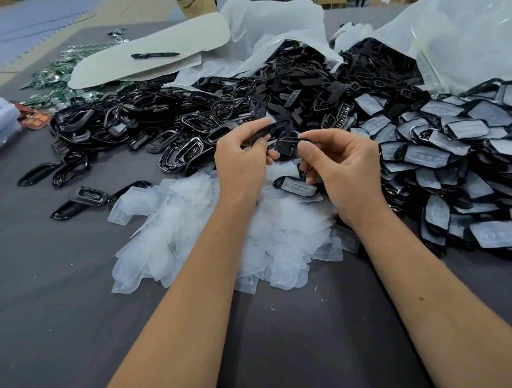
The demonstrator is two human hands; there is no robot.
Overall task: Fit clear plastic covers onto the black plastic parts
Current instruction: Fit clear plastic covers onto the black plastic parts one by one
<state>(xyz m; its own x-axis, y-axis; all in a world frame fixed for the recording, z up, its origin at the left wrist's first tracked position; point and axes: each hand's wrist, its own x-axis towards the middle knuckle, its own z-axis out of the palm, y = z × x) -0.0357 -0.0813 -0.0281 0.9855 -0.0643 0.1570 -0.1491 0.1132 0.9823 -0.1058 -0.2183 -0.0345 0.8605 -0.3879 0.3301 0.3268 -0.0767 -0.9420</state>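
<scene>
Black part [285, 143]: markings apparently illegible.

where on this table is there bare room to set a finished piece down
Bare grey table lies near left, below the loose black frames and left of the clear covers pile. More lies between the forearms. Crowded: black parts heap behind, covered pieces on the right.

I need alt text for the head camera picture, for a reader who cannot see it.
Two bare hands, left hand and right hand, hold a black plastic part between them above a pile of clear plastic covers. Loose black parts lie behind; covered parts are heaped at right.
</scene>
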